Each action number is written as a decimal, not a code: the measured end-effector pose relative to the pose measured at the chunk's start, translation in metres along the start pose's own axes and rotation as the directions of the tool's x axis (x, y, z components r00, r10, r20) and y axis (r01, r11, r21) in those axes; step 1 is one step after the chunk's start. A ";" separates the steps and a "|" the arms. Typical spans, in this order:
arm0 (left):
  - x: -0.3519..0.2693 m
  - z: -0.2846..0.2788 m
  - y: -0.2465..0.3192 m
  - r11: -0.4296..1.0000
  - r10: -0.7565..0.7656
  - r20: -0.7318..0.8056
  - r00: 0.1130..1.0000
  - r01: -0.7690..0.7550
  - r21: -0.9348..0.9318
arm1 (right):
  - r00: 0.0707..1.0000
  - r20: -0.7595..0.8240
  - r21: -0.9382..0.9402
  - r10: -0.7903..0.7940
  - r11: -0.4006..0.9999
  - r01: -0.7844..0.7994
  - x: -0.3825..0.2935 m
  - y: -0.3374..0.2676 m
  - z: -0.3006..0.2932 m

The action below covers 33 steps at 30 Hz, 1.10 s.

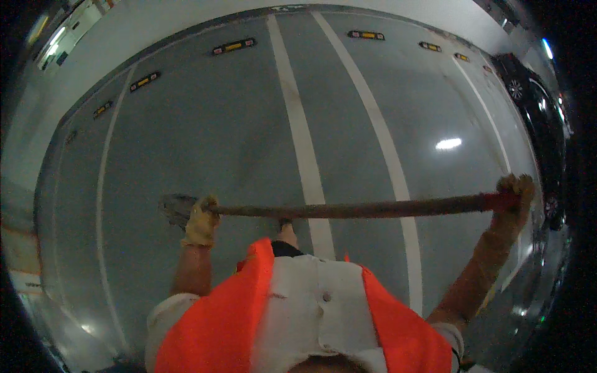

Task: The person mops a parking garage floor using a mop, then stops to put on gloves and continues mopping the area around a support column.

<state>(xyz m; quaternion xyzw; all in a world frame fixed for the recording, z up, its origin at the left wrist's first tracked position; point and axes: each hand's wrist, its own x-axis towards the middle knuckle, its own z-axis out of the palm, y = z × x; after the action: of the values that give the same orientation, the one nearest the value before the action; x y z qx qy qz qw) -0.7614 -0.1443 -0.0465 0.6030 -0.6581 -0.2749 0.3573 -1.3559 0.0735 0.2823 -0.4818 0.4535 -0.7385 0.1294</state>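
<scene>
A long brown pole (354, 210) lies nearly level across the view in front of my chest. Around its thinner left end my left hand (202, 223), in a pale yellowish work glove, is closed. Just beyond that hand is a dark grey, blurred piece (176, 209); whether it is joined to the pole cannot be told. My right hand (513, 191) grips the reddish right end of the pole, with its arm stretched out to the side. The orange vest (214, 317) and light shirt on my body fill the bottom of the view.
Painted white lines (298, 126) cross the grey parking floor (210, 140). Black and yellow wheel stops (234, 46) stand along the pale wall (186, 21) ahead. A dark car (543, 112) is parked at the right. Ceiling light glares off the floor at right.
</scene>
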 end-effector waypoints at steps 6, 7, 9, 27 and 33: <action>0.142 0.028 -0.033 0.074 -0.460 0.484 0.744 0.575 -0.814 | 0.973 -0.217 -0.030 -0.078 0.997 0.073 0.063 -0.010 0.058; 0.141 0.049 -0.035 0.582 -0.456 0.228 0.860 0.483 -0.655 | 0.997 -0.060 0.037 -0.050 0.998 0.052 0.086 -0.005 0.034; 0.193 0.069 0.035 0.895 -0.183 0.186 0.965 0.242 -0.376 | 0.987 0.154 0.114 -0.045 0.993 0.028 0.104 -0.023 0.004; 0.402 0.305 0.114 0.982 -0.055 0.044 0.998 0.062 -0.181 | 0.605 0.787 0.374 0.118 0.689 -0.621 0.336 0.288 0.335; 0.495 0.370 0.139 0.631 -0.364 0.120 0.924 0.339 -0.697 | 0.708 0.602 0.335 0.369 0.688 -0.644 0.445 0.355 0.357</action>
<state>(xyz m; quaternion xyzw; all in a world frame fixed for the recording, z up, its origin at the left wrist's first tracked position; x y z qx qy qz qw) -1.1503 -0.6432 -0.0871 0.5402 -0.3660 -0.5601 0.5105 -1.3708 -0.5976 0.3094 -0.4470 0.3054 -0.6166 0.5716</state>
